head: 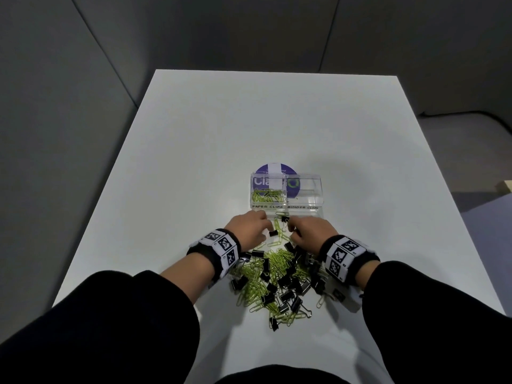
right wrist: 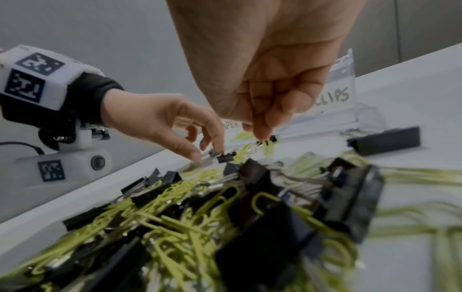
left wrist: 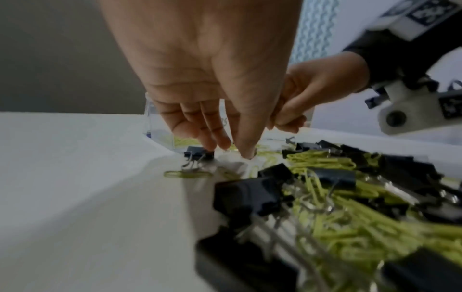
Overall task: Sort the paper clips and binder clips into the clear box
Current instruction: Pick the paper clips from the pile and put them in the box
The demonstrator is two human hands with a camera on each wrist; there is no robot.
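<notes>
Clear box (head: 286,189) on table (head: 194,151), past centre, sitting on a round sticker (head: 275,169). Left compartment holds paper clips (head: 268,195). Mixed pile of clips (head: 277,278) on table nearer the person, in front of box. Left hand (head: 249,227) and right hand (head: 311,231) between pile and box, side by side, fingertips down at loose binder clips (head: 273,233).

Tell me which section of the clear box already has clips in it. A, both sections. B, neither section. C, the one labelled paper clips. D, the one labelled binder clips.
C: in the head view the clear box holds green paper clips only behind the "PAPER CLIPS" label; the section behind the "BINDER CLIPS" label looks empty.
</notes>
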